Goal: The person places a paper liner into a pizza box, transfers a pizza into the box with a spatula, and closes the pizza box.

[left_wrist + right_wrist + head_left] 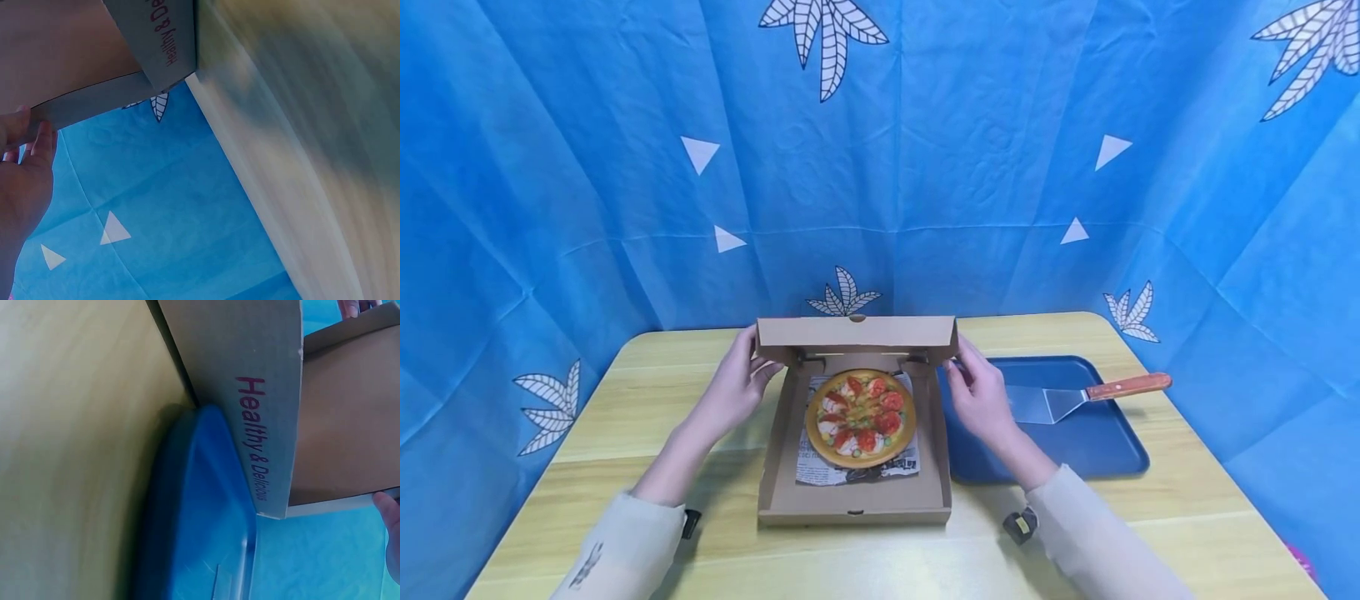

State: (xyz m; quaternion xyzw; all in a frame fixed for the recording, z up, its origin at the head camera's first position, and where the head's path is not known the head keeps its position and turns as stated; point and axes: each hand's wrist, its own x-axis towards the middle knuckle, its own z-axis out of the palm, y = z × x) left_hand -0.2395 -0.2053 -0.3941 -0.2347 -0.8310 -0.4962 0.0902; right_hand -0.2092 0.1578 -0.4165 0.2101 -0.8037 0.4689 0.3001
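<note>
A brown cardboard pizza box (820,500) stands on the table with its lid (857,332) raised partway. Inside lies a round pizza (861,418) with red and white toppings, on a sheet of printed paper (812,475). My left hand (733,390) grips the lid's left side flap, thumb and fingers on either side of it in the left wrist view. At the opposite flap, my right hand (981,400) holds the lid's edge; its thumb (390,515) shows in the right wrist view, most of its fingers out of frame.
Right of the box lies a blue tray (1075,458), close against it. On the tray rests a metal spatula (1063,404), its wooden handle jutting past the tray's right edge. A blue patterned curtain (895,167) hangs behind and beside the wooden table (685,367).
</note>
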